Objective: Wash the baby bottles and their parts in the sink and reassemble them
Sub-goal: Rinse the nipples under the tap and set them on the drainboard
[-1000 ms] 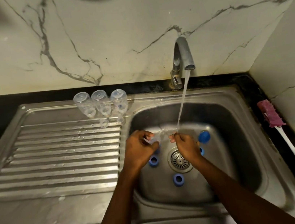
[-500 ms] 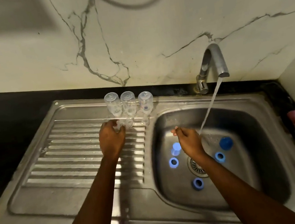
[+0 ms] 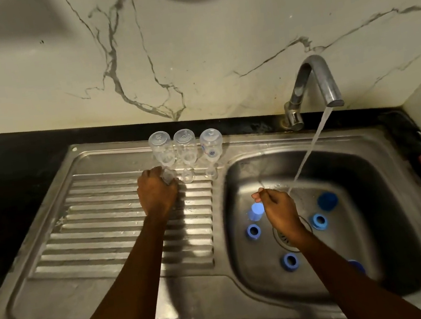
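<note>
Three bottles (image 3: 185, 146) stand in a row at the drainboard's (image 3: 100, 229) back right corner, three teats (image 3: 187, 176) just before them. Right of it, the basin (image 3: 387, 215) holds collar rings (image 3: 253, 231) and caps (image 3: 327, 201) around the drain (image 3: 283, 241); the faucet (image 3: 312, 85) stands behind.

Three clear bottles (image 3: 185, 146) inverted on drainboard (image 3: 105, 228); blue rings (image 3: 253, 231) in basin (image 3: 374, 217)
</note>
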